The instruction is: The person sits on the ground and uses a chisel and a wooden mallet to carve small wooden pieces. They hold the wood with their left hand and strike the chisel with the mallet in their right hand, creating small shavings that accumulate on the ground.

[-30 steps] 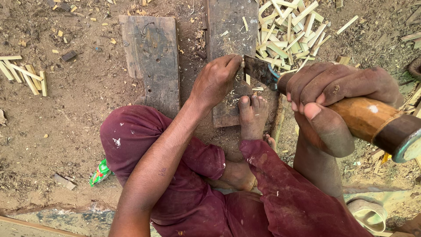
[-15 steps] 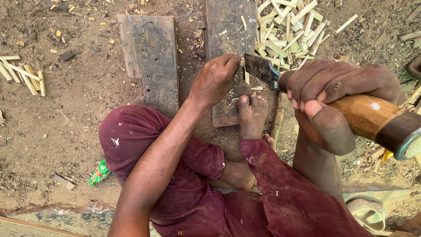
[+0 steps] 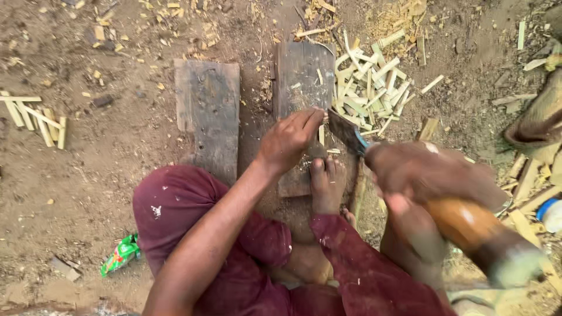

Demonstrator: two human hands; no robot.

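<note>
Bamboo sliver (image 3: 321, 134) pinched upright in left hand (image 3: 287, 140) fingers (image 3: 310, 120) beside blade (image 3: 345, 131).

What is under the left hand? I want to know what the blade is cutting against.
Under the left hand lies a dark wooden board on the dirt; its fingers pinch a pale wood sliver beside the blade. The board beneath the palm is hidden.

Two wooden boards (image 3: 208, 111) lie side by side on the dirt ground (image 3: 88, 175) — split sticks (image 3: 372, 88) piled right of them, a foot (image 3: 326, 184) on the right board.
</note>
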